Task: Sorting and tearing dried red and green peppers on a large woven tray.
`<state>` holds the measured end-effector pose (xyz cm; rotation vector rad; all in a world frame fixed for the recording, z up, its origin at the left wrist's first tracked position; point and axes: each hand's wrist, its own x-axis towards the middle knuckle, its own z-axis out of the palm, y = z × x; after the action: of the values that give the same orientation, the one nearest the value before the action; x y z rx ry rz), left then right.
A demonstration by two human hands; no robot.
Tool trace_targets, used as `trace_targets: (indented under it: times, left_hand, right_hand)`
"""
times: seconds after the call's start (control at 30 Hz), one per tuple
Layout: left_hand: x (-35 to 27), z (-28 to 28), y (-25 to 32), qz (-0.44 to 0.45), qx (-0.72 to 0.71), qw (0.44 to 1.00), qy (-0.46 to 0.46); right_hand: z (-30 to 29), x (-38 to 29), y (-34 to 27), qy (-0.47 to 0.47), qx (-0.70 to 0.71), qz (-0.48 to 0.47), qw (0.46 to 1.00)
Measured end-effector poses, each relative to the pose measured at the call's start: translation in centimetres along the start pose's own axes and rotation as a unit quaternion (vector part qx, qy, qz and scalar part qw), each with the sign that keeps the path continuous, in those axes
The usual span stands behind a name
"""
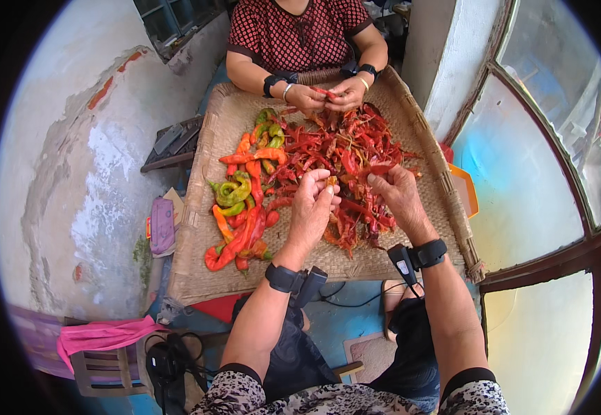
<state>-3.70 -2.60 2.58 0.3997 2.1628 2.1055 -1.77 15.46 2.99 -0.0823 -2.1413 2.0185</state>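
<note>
My left hand [315,199] is raised over the woven tray [285,270], its thumb and fingers closed on a small yellowish-brown piece, perhaps a pepper stem [332,181]. To its right, my right hand [398,194] pinches a dried red chili pepper [382,169] between thumb and fingertips. Below and beyond both hands spreads a heap of dried red chili peppers [326,148]. Fresh peppers lie on the tray's left side: green twisted ones [234,192], orange ones [271,154] and long red ones [238,244]. Each of my wrists wears a black strap with a device.
Across the tray a person [300,36] holds a red pepper in both hands. A window frame [539,270] stands at the right, a plastered wall [72,207] at the left. At the lower left is a wooden chair [108,371] with a pink cloth [108,334]; black cables hang below the tray.
</note>
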Motion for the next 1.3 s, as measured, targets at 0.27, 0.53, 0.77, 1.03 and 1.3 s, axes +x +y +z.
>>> trace_targets:
  times: [0.27,0.53,0.77,1.03,1.3]
  left_hand:
    - [-0.2,1.5,-2.2,-0.018,-0.012,0.998,-0.052]
    - [-0.7,2.7,-1.3,-0.129,-0.156,0.968,-0.147]
    - [-0.4,3.7,-1.1,-0.076,-0.109,0.987,-0.092]
    - [-0.2,3.9,-1.7,-0.097,-0.105,0.989,-0.037]
    - [-0.3,3.8,-0.9,-0.080,-0.063,0.994,-0.045]
  right_hand:
    - [0.2,-2.3,-1.2,-0.126,-0.006,0.017,0.992]
    - [-1.8,-2.9,-1.3,-0.152,0.012,0.016,0.988]
    - [-2.1,-3.0,-0.3,-0.109,0.002,-0.049,0.993]
    - [-5.0,-2.3,0.2,0.112,0.090,-0.073,0.987]
    - [-15.0,1.5,5.1,0.344,-0.264,-0.132,0.891]
